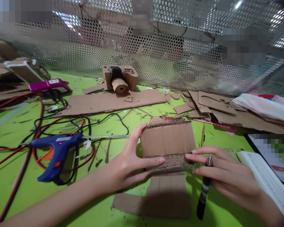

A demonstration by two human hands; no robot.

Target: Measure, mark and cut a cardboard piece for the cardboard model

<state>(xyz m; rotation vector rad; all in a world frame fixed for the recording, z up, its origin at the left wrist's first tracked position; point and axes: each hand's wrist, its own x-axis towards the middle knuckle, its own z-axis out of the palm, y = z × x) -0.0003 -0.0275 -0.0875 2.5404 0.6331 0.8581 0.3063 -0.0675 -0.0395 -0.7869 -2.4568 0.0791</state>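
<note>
A brown layered cardboard piece (167,138) with corrugated edges is held up at the centre. My left hand (130,157) grips its left side, thumb and fingers spread around the edge. At its lower right corner, the fingertips of my right hand (227,171) press on it. A black marker (204,192) is also tucked between the fingers of my right hand, pointing down. Clear material, perhaps tape or a ruler, shows along the lower edge; I cannot make it out. Beneath lies a flat cardboard cutout (165,201) on the green table (94,205).
A blue glue gun (59,148) with tangled cables lies left, near a purple tool (49,86). A cardboard camera model (120,78) stands behind a cardboard strip (113,102). Cardboard scraps (217,104), a white plastic bag (267,102) and a tablet (274,157) are right. Perforated mesh (97,41) rises behind.
</note>
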